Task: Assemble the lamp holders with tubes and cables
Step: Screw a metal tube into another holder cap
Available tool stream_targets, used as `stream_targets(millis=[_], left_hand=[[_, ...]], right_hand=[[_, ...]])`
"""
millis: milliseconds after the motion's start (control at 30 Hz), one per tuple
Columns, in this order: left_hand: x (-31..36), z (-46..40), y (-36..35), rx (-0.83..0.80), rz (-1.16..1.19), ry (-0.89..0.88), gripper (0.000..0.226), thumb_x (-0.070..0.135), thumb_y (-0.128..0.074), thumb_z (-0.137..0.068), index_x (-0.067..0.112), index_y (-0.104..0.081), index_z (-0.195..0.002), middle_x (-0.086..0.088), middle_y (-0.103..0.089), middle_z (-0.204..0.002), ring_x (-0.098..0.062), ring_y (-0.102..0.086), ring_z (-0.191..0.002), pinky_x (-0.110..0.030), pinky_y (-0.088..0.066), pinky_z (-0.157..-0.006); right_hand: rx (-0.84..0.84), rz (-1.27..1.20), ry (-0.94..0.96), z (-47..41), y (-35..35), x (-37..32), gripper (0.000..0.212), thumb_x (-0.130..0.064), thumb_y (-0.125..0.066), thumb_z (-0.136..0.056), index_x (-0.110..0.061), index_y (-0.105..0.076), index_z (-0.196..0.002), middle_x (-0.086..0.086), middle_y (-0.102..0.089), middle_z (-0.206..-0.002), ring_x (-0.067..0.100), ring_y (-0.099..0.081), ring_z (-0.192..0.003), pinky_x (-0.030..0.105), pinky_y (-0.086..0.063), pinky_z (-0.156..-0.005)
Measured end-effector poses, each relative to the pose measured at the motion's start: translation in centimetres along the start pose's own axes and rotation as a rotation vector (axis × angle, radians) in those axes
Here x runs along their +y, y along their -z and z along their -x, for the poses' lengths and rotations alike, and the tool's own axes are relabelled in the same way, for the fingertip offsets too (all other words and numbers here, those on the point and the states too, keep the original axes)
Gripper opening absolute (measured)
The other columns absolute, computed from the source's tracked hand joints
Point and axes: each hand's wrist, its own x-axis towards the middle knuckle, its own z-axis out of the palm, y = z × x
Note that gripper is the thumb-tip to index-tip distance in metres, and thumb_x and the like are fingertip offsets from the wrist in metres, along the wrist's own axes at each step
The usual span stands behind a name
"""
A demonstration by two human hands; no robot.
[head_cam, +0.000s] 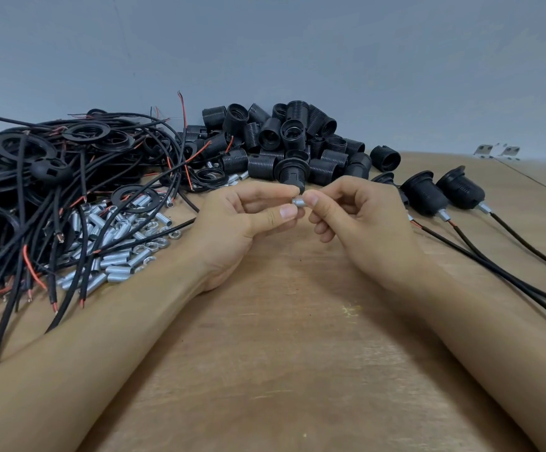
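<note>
Both hands pinch one small tube [298,201] between them, left hand [245,220] and right hand [359,220] fingers curled on it, just in front of the holder pile [284,141], above the surface [297,353].

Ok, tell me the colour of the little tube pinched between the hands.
Shiny silver-grey metal tube, seen in the head view.
</note>
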Motion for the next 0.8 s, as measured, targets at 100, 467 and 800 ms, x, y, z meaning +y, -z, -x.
stream_targets(millis=[100,467,800], left_hand=[[0.6,0.0,0.1,-0.012,0.138,0.032,0.036,0.001,-0.065,-0.077,0.006,-0.068,-0.112,-0.011,-0.074,-0.112,-0.022,-0.069,-0.110,-0.029,-0.057,-0.086],[1.1,0.2,0.1,0.049,0.086,-0.043,0.057,0.000,-0.047,-0.071,0.003,-0.057,-0.127,-0.007,-0.074,-0.079,-0.025,-0.068,-0.109,-0.036,-0.053,-0.089],[1.4,0.2,0.2,0.066,0.008,-0.031,0.062,0.008,-0.048,-0.066,0.006,-0.060,-0.127,-0.006,-0.076,-0.096,-0.019,-0.067,-0.105,-0.031,-0.050,-0.088]], right_hand=[[0.026,-0.014,-0.040,-0.3,0.1,0.2,0.014,-0.020,-0.069,-0.092,-0.011,-0.071,-0.082,0.006,-0.069,-0.067,0.021,-0.066,-0.058,0.024,-0.054,-0.055],[0.020,-0.160,-0.108,-0.7,0.2,0.8,0.017,-0.018,-0.066,-0.094,-0.012,-0.069,-0.078,0.004,-0.069,-0.064,0.014,-0.064,-0.055,0.023,-0.053,-0.052],[0.000,-0.207,-0.121,-0.7,0.3,1.0,0.020,-0.021,-0.066,-0.095,-0.010,-0.070,-0.078,0.005,-0.069,-0.065,0.015,-0.063,-0.056,0.024,-0.052,-0.052]])
